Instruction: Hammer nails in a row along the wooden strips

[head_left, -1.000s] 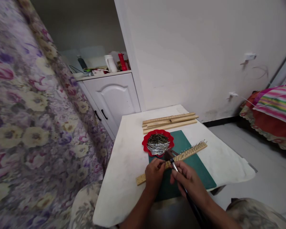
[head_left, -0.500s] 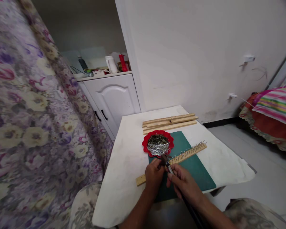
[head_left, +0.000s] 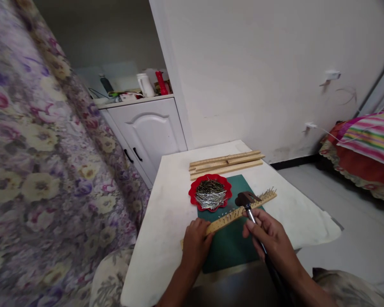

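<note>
My right hand [head_left: 270, 238] is wrapped round the shaft of a claw hammer [head_left: 250, 213], whose dark head hangs over a wooden strip [head_left: 228, 218] studded with nails. The strip lies slantwise across a green cutting mat [head_left: 232, 247], its nails crowded toward the far right end. Near the strip's left end, my left hand [head_left: 196, 243] grips it, fingers over the top and thumb at the near side. A red scalloped dish [head_left: 193, 197] filled with silver and darker nails [head_left: 211, 194] stands just beyond the strip, partly on the mat.
Several bare wooden strips [head_left: 225, 164] lie at the back of the white table [head_left: 153, 238]. A flowered curtain [head_left: 67, 170] hangs at the left, beside a white cabinet [head_left: 156, 136]. To the right is a bed with a striped cover [head_left: 374, 136].
My right hand has moved right with the hammer, away from my left hand. My left hand has shifted left and lies on the strip, its fingers no longer beside the hammer head.
</note>
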A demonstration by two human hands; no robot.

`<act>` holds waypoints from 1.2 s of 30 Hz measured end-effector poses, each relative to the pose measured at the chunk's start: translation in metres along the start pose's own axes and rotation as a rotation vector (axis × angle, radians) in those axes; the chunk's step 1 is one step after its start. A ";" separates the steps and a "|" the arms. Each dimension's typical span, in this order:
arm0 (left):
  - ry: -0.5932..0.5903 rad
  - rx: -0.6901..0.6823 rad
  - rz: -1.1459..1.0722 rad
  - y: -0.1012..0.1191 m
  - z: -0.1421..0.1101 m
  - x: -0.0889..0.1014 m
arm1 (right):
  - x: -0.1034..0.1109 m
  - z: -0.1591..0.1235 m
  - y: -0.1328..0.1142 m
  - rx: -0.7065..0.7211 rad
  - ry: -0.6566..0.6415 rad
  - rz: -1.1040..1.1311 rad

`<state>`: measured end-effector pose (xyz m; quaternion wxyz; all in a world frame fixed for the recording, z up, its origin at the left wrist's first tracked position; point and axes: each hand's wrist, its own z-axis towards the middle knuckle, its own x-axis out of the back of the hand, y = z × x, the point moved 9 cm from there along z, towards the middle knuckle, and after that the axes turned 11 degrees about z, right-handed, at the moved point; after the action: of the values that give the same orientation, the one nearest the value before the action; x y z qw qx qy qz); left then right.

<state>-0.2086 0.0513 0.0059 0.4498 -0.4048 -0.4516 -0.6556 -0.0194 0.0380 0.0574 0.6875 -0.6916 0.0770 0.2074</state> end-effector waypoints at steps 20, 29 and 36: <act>0.111 -0.138 0.016 0.022 0.069 0.031 | 0.007 0.003 0.002 -0.006 0.052 -0.007; -0.078 -0.106 0.355 0.019 0.136 -0.005 | 0.000 0.007 0.005 -0.056 0.069 0.004; -0.089 -0.094 0.383 0.006 0.135 -0.010 | -0.001 0.010 0.004 -0.042 0.049 0.006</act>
<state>-0.1830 0.1816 0.0337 0.5265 -0.5323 -0.3547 -0.5601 -0.0240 0.0477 0.0547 0.6701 -0.7106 0.0915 0.1941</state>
